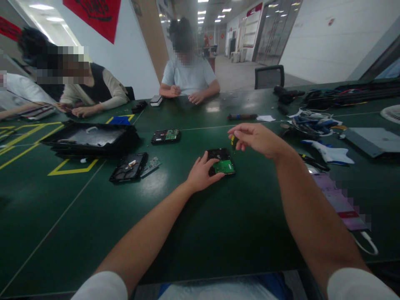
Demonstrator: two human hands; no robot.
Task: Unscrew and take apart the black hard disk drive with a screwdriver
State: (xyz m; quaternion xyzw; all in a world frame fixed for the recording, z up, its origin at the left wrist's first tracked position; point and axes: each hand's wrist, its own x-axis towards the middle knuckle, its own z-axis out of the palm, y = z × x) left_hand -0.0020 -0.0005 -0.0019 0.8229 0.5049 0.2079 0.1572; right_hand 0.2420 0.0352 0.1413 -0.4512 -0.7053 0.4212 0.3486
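A hard drive (pixel 225 166) lies on the green table with its green circuit board facing up. My left hand (pixel 203 173) grips it from the left, thumb along the near edge and fingers over the far side. Above and to the right of the drive, my right hand (pixel 254 139) is raised with a small yellow and black screwdriver (pixel 233 142) pinched in its fingers, apart from the drive. Further left are an opened black drive (pixel 129 167), a loose circuit board (pixel 152 166) and another hard drive (pixel 165 136).
Black trays (pixel 90 139) are stacked at left. On the right lie pliers (pixel 314 162), a blue and white tool (pixel 329 153), a cable bundle (pixel 312 124), a metal box (pixel 371 141) and a phone-like purple panel (pixel 337 200). Across the table people sit, one in a light shirt (pixel 189 79).
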